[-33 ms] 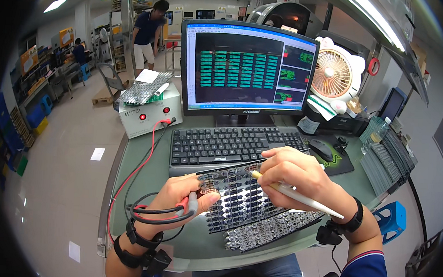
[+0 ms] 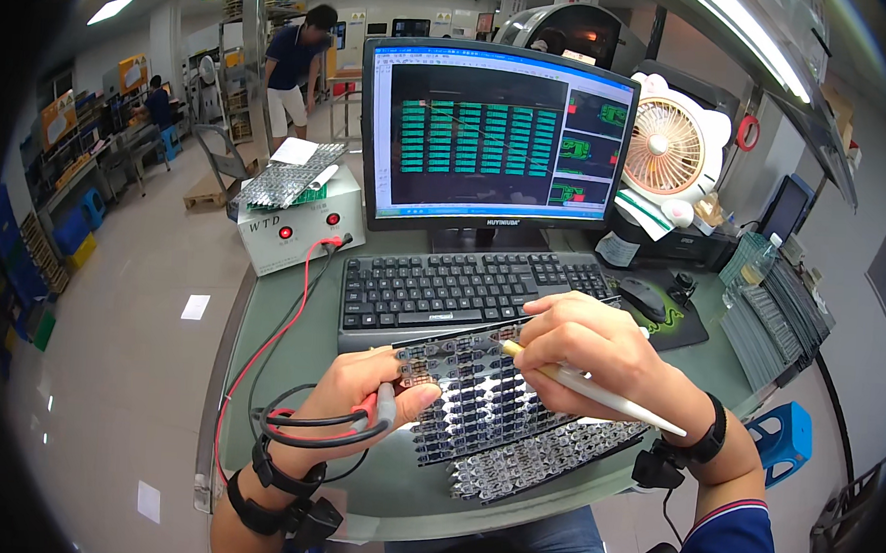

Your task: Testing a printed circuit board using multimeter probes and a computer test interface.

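My left hand [image 2: 356, 397] is closed on the left edge of a circuit board panel [image 2: 487, 394], which carries rows of small dark and shiny parts. Under the same hand's thumb are a red test probe and a grey one [image 2: 386, 404], their leads looped round the wrist. My right hand [image 2: 589, 349] grips a white pen-like tool [image 2: 607, 395] between thumb and fingers. Its tan end [image 2: 511, 349] points at the panel's upper part; whether it touches cannot be made out. A second panel [image 2: 543, 462] of shiny parts lies below the first, over the desk's front edge.
A keyboard [image 2: 453, 285] and monitor [image 2: 470, 138] stand behind the panel, a mouse [image 2: 642, 299] to the right. At left, a white box [image 2: 300, 227] with red sockets feeds the leads. Stacked grey panels [image 2: 771, 329], a bottle [image 2: 759, 261] and a fan [image 2: 660, 146] stand right.
My hands, the panel and the white tool have not visibly moved. The person standing in the background has bent slightly lower.
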A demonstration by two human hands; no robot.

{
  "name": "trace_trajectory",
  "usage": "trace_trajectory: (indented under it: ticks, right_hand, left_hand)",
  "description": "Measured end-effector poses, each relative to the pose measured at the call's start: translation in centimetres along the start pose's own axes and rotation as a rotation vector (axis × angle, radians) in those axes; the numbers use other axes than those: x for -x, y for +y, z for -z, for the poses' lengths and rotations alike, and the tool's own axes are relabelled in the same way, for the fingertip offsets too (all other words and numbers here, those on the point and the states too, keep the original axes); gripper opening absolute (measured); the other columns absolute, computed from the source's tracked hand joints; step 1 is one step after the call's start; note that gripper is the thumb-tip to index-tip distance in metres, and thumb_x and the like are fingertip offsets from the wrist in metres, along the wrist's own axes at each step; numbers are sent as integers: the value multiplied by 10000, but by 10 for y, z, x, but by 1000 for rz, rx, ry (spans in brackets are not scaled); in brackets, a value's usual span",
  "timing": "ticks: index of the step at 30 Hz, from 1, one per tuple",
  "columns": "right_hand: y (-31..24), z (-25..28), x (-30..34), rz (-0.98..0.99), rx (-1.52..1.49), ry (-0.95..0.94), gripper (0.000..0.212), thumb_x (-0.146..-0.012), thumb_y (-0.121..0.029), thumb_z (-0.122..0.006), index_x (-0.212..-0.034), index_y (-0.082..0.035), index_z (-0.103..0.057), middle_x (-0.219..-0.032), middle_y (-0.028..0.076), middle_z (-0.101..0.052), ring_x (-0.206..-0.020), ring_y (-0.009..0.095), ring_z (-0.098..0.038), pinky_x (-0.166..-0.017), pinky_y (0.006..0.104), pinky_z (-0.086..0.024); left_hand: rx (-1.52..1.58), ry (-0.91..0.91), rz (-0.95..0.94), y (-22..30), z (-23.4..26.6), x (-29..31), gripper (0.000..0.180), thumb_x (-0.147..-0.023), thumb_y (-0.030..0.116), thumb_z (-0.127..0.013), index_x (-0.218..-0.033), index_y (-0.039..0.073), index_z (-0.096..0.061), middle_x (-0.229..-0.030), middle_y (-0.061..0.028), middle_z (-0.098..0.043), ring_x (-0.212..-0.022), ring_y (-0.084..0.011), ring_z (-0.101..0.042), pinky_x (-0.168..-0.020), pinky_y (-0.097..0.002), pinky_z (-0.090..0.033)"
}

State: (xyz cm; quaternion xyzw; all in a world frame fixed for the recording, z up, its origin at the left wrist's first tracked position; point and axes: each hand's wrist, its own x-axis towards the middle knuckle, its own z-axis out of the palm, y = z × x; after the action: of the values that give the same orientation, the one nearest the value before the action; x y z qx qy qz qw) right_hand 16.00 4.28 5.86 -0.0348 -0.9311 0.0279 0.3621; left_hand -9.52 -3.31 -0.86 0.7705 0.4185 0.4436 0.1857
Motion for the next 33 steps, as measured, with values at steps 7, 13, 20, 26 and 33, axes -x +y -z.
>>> trace_trajectory:
  ticks: [7,13,20,26,33]
  right_hand:
    - [0,-2,-2,18,55,4,237,-728,-29,-767,-900,-82,-612,-863,39,-654,-781,215,-655,-706,328,-520]
    - [-4,-6,-3,-13,50,16,211,-756,-21,-753,-902,-77,-612,-851,29,-642,-780,186,-650,-724,321,-517]
    - [-2,-8,0,28,146,-79,229,-766,-80,-737,-959,-107,-617,-993,15,-627,-797,154,-614,-707,300,-463]
    - [-3,-5,-6,6,37,-63,245,-725,-23,-738,-923,-87,-609,-906,43,-636,-787,207,-640,-720,328,-507]
    - [5,3,-2,-58,-135,99,258,-731,10,-723,-960,-53,-621,-875,95,-663,-783,269,-661,-688,353,-541]
  left_hand:
    - [16,-1,10,-1,-1,0,415,-862,287,-741,-638,12,-526,-600,-78,-472,-516,-176,-464,-481,-331,-359]
    - [-7,8,-8,2,-1,-1,379,-842,223,-759,-639,7,-522,-593,-89,-476,-502,-188,-460,-474,-338,-357]
    - [6,27,-17,1,-5,2,391,-837,205,-762,-630,8,-496,-578,-86,-461,-489,-190,-445,-469,-348,-346]
    - [19,16,-6,1,-3,0,402,-853,219,-749,-627,12,-488,-581,-79,-450,-496,-173,-425,-469,-335,-332]
    - [43,-15,51,2,-1,-1,414,-879,245,-717,-632,9,-484,-591,-66,-448,-513,-163,-424,-480,-333,-335]
